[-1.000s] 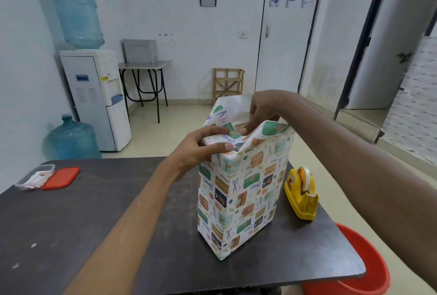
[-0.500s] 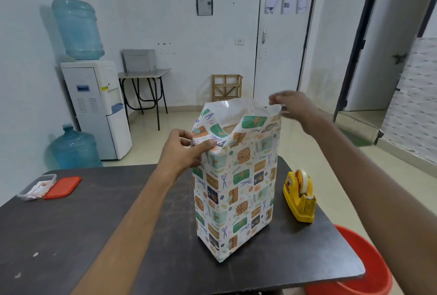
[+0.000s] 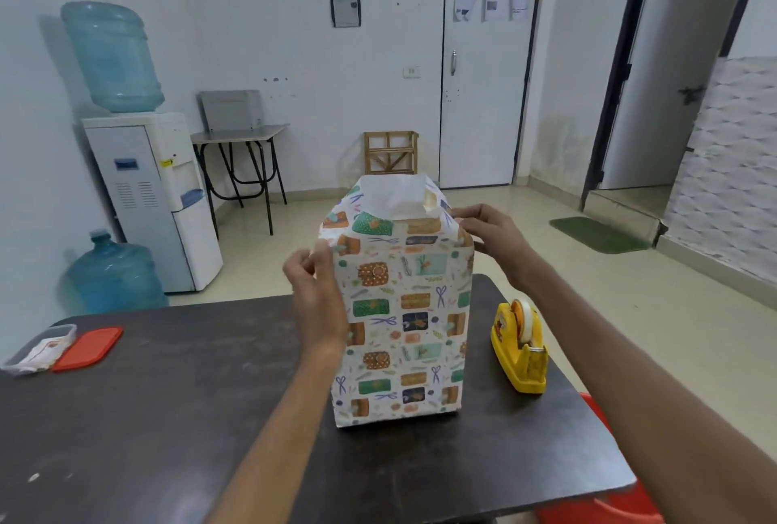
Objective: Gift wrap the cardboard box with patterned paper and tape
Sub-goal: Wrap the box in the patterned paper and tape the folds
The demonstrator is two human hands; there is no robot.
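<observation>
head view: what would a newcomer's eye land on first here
First the tall wrapped box, standing upright in the middle of the dark table, its colourful gift-print paper open at the top with the white inside showing. The left hand and the right hand pinch the paper at its upper corners. A bright yellow tape dispenser sits on the table to the right, apart from the box.

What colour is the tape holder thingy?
Yellow; the tape dispenser shows best in the head view.
</observation>
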